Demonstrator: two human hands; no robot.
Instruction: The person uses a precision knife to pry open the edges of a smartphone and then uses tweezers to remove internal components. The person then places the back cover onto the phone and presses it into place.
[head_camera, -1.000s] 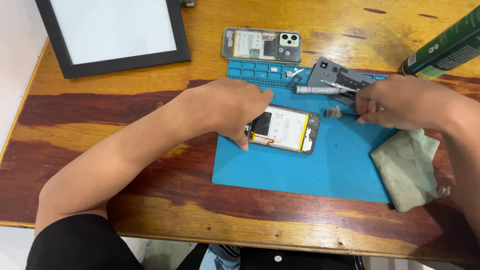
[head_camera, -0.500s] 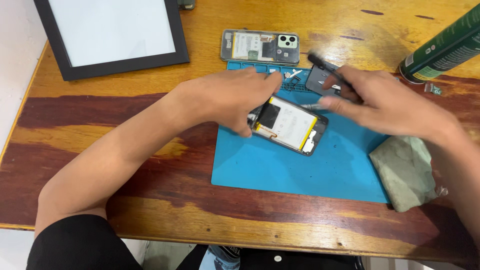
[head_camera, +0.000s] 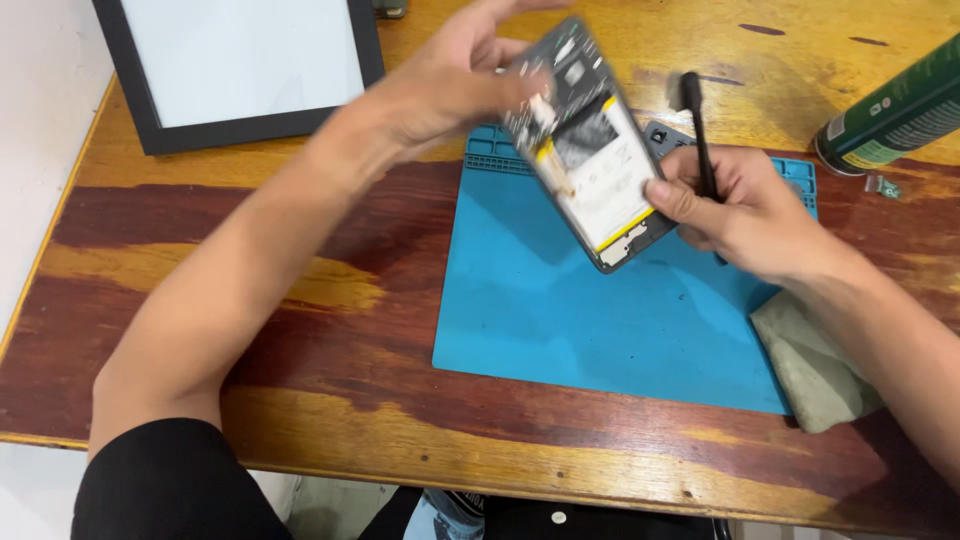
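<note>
Wooden counter (head_camera: 250, 290), varnished, dark red and yellow grain. Blue work mat (head_camera: 600, 310) lies flat on it, centre-right. Black picture frame (head_camera: 245, 70) with blank white face at top left, well apart from the mat. Green spray can (head_camera: 890, 115) on its side at top right, off the mat. Grey cloth (head_camera: 815, 365) crumpled at the mat's lower right corner, partly overlapping it.

Opened phone (head_camera: 590, 150), back cover off, pale battery and circuit board showing; raised above the mat's upper edge, tilted, blurred.

Left hand (head_camera: 450, 85): fingers closed around the phone's upper end.

Right hand (head_camera: 745, 210): thumb pressed on the phone's lower edge, remaining fingers curled round a slim black tool (head_camera: 697, 125) that stands nearly upright, just beside the phone.

Small greenish scrap (head_camera: 885, 186) on the counter near the can.
</note>
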